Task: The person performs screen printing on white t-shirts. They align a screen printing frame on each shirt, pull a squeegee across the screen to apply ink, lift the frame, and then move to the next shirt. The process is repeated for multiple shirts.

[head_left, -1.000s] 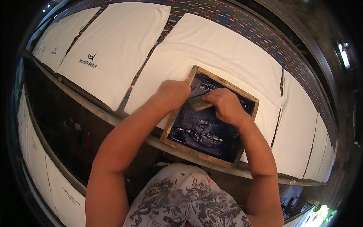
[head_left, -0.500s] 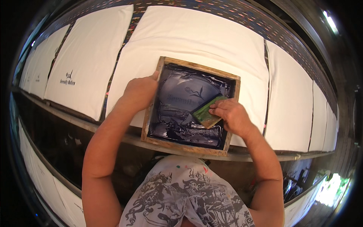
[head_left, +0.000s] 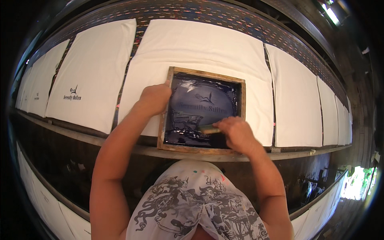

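A wooden-framed printing screen [head_left: 208,73] lies on a white cloth [head_left: 200,42]. My left hand [head_left: 156,98] is closed round the left side of the frame, near its far corner. Inside the frame, my right hand [head_left: 238,134] grips a squeegee [head_left: 209,129], its greenish handle partly hidden by the fingers and slightly blurred. Dark ink [head_left: 182,132] is smeared thickly across the near part of the mesh and along its edges. Beyond the squeegee, a dark design [head_left: 204,98] of a curled figure over a line of lettering shows through a thin ink film.
To the left, a white cloth [head_left: 90,64] bears a small dark print, with more cloths past it. Several plain white cloths [head_left: 296,100] lie to the right. The table's front edge [head_left: 288,154] runs close to my body. Another row of cloths [head_left: 38,182] is at the lower left.
My right hand has brought the squeegee nearer to me and a little left, off the design, whose lettering now shows in full. My left hand keeps its hold on the frame.
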`<act>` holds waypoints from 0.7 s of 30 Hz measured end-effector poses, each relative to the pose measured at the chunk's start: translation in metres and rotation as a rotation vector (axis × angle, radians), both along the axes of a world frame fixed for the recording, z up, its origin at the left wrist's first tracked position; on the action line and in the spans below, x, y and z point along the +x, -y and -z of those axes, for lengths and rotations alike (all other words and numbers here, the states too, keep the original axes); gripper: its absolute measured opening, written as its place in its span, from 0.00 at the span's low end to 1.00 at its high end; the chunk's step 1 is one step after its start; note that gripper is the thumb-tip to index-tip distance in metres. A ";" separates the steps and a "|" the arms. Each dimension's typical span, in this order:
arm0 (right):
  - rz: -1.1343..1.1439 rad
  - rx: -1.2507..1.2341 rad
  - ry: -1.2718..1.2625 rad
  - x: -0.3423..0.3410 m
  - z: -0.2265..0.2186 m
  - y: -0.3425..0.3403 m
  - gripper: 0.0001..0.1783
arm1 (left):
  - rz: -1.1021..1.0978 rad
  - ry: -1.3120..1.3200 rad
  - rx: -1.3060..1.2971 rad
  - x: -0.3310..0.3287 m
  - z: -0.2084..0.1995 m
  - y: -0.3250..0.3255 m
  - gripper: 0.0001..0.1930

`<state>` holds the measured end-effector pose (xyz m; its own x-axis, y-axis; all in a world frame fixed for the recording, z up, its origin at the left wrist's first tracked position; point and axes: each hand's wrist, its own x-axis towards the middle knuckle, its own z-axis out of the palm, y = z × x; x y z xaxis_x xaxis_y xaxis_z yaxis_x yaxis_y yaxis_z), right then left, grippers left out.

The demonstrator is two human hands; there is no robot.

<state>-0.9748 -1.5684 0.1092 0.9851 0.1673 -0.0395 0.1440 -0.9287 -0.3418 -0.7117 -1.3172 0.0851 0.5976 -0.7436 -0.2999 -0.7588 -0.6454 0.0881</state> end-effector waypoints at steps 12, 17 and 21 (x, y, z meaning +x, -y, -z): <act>0.052 -0.006 0.213 0.130 0.041 -0.028 0.33 | 0.015 -0.002 -0.046 -0.005 -0.009 -0.006 0.34; -0.004 -0.078 0.228 0.064 0.042 -0.067 0.33 | 0.007 -0.029 -0.072 -0.006 -0.013 -0.007 0.32; -0.011 -0.080 0.190 0.035 0.038 -0.086 0.37 | -0.014 -0.057 -0.064 -0.005 -0.017 -0.005 0.24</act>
